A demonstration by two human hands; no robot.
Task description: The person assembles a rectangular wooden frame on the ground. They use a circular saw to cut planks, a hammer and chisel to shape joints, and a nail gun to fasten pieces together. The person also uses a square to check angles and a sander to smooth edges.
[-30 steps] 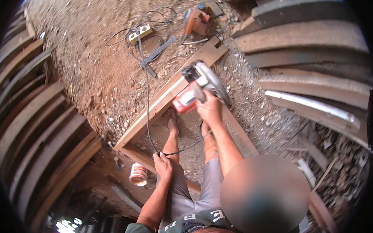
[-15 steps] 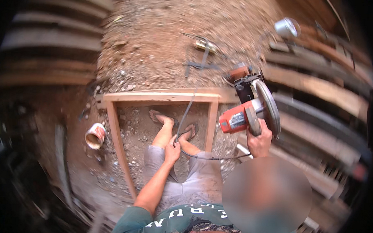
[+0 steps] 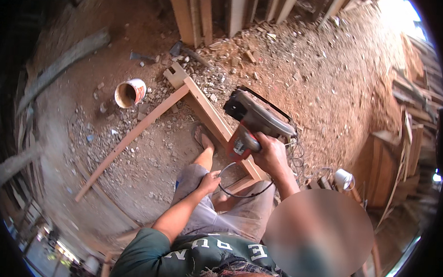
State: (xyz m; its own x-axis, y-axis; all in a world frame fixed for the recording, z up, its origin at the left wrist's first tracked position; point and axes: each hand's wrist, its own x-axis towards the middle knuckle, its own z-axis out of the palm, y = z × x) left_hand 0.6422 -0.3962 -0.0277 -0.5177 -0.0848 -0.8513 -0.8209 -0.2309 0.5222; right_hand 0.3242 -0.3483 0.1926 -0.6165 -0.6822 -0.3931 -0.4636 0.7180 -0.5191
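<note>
Swung-left circular saw (image 3: 254, 122) in right-hand fingers (image 3: 265, 145)

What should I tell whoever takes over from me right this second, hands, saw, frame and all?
Right hand: gripping the handle of the red and grey circular saw, held above the right rail of the pale wooden frame.
Left hand: resting on the left knee, at the loop of the saw's black power cord.
Things: the frame lies flat on the gravel floor; one bare foot stands inside it. A white and orange plastic bucket lies beyond the frame's far corner.
Done: the frame looks joined at the far corner.
Left: no fresh cut shows on the rail under the saw.
</note>
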